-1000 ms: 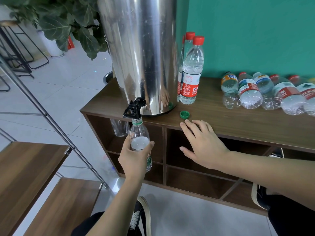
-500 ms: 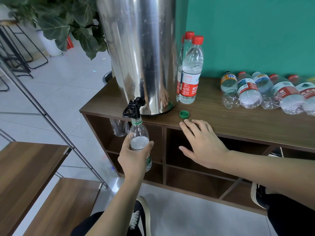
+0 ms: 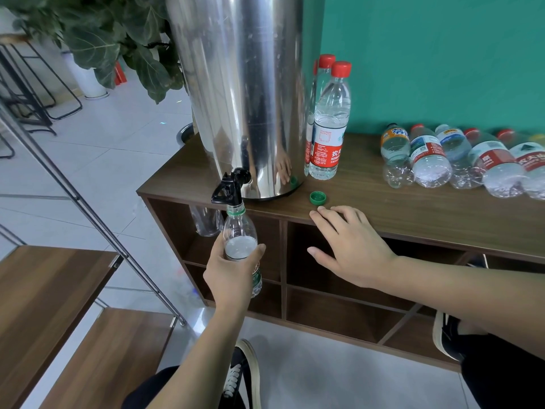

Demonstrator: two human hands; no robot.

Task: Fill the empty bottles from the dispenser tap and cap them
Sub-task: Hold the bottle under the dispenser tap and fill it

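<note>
Bottle [image 3: 239,240] upright, mouth up under tap [image 3: 228,188]

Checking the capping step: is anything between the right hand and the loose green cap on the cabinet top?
Nothing visible. The green cap lies alone on the cabinet top, just beyond the fingers of the right hand, with bare wood between.
</note>
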